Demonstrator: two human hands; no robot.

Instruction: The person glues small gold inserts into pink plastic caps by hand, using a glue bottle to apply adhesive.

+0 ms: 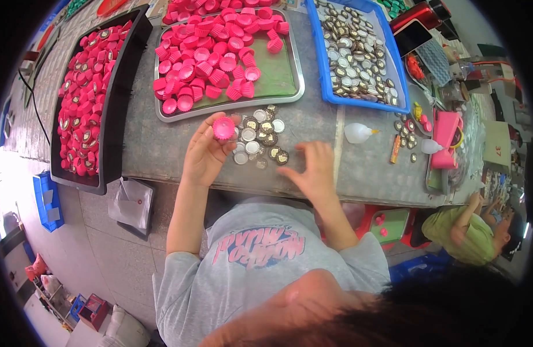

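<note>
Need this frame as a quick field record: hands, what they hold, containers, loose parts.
left hand: raised, holds a pink fluted cap
right hand: empty, fingers spread, beside the loose pile
loose pile: round metal discs on the grey table
metal tray: pink caps
blue bin: metal discs
black tray: pink caps, many with discs inside
small white bottle: right of the pile
</note>
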